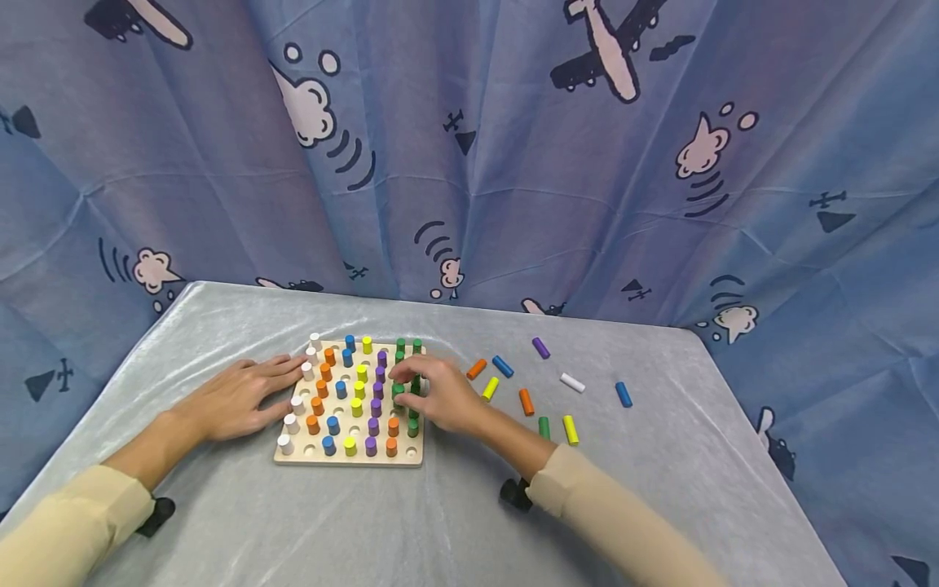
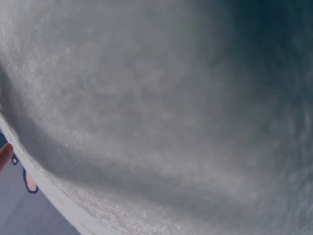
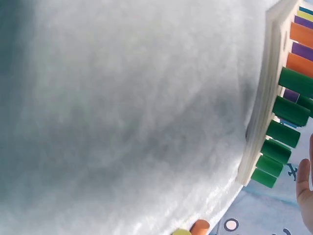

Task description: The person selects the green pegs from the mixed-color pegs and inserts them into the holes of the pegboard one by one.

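Note:
A pale wooden pegboard [image 1: 293, 456] with columns of coloured pegs lies on the table. My left hand [image 1: 238, 398] lies palm down with its fingers extended at the board's left edge, near the white pegs. Over the board's right side, my right hand [image 1: 443, 395] has its thumb and forefinger around a green peg [image 1: 398, 390] standing in the board. The fingers partly cover the green pegs around it. From the side, the right wrist view shows upright green pegs [image 3: 289, 110] along the board's edge; the right hand's grip is out of that frame.
Right of the board lie loose pegs, among them a purple peg [image 1: 540, 348], a white peg [image 1: 572, 382], a blue peg [image 1: 623, 394] and a yellow peg [image 1: 570, 430]. A grey cloth [image 1: 469, 530] covers the table. Behind it hangs a blue curtain [image 1: 513, 204].

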A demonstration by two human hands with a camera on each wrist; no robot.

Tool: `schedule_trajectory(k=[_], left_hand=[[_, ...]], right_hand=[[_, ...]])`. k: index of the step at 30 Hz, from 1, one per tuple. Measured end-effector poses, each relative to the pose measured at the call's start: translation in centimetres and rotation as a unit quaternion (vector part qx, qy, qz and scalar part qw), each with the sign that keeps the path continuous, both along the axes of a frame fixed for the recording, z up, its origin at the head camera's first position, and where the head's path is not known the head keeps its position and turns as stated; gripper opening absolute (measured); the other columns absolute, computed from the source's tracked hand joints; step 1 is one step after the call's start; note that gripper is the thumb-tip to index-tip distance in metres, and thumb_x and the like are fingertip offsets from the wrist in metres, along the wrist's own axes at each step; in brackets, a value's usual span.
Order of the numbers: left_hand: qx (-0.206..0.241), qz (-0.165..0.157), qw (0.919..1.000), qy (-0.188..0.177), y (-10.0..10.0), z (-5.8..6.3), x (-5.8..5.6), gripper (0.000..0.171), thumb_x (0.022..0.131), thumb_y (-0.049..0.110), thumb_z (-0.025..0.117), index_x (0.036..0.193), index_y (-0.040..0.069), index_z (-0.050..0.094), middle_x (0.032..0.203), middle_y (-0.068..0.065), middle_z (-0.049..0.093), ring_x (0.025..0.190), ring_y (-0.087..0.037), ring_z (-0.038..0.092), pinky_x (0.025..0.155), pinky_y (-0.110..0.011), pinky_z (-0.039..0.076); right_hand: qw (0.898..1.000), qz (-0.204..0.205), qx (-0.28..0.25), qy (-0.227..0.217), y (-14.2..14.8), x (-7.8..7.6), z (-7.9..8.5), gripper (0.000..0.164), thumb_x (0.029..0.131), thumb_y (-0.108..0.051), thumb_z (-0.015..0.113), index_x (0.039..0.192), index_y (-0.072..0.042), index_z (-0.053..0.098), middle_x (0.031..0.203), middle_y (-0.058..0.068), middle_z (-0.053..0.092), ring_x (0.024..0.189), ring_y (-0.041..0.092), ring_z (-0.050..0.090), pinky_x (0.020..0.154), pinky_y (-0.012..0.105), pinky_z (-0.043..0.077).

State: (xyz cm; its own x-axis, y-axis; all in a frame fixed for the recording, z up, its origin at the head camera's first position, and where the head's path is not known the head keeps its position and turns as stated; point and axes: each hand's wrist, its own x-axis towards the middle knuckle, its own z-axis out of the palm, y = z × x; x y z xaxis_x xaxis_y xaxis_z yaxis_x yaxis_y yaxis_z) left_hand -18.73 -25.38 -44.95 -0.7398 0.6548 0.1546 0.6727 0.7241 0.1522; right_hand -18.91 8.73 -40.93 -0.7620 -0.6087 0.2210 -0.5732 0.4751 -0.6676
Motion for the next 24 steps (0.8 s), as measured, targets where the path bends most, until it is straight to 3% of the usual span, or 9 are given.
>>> schedule_trajectory(k=[14,24], left_hand=[[0.002,-0.003,1.0000,-0.002,0.0,0.2,0.0,0.055,0.098,0.033,0.059,0.142,0.000,0.053,0.154,-0.013,0.043,0.134,-0.038,0.047,0.097,-0.057,0.043],[0.000,-0.004,1.0000,-0.002,0.0,0.1,0.0,0.054,0.098,0.033,0.058,0.142,0.001,0.053,0.154,-0.012,0.043,0.135,-0.038,0.047,0.097,-0.057,0.043]], right_hand=[[1.000,0.003,0.008,-0.002,-0.4,0.1,-1.1,0.028,0.085,-0.007,0.079,0.112,-0.005,0.070,0.104,0.003,0.070,0.097,0.016,0.065,0.087,0.031,0.053],[1.000,0.001,0.020,-0.003,-0.4,0.1,-1.4,0.028,0.086,-0.008,0.078,0.113,-0.006,0.070,0.105,0.003,0.070,0.099,0.019,0.065,0.087,0.029,0.052]])
